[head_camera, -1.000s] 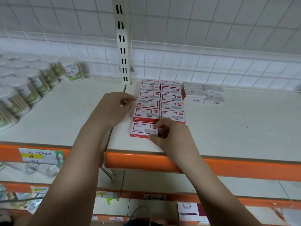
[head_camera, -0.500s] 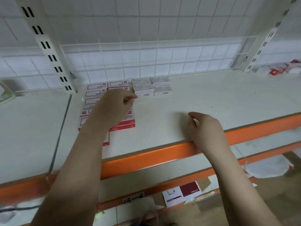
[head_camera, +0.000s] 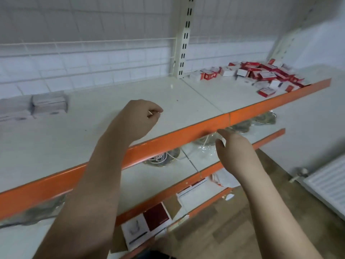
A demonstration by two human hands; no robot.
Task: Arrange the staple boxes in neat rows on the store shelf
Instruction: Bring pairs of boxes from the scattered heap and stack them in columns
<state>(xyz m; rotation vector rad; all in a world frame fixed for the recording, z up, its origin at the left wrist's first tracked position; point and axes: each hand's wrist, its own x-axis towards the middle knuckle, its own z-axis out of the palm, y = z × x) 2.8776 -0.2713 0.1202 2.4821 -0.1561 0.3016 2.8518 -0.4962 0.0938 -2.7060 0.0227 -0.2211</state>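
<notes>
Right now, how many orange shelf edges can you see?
2. The upper orange edge runs under the left hand, fronting the shelf with the loose staple boxes. The lower orange edge sits behind the right hand. More may be hidden below.

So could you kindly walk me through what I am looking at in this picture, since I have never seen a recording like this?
There is no machine here: a person wears a wide-angle camera on the head, so you look forward and down along their own two bare arms. They stand at a store shelf with an orange front edge. The left hand hovers over the shelf with fingers curled; something thin and pale seems to poke out of its grip, but it is too small to name. The right hand is in front of the orange edge, fingers loose, holding nothing. On the far right of the shelf lies a jumbled heap of red and white staple boxes, still to be sorted. At the far left sit some blurred pale boxes in tidy stacks. Lower shelves hold packaged goods I cannot make out.
</notes>
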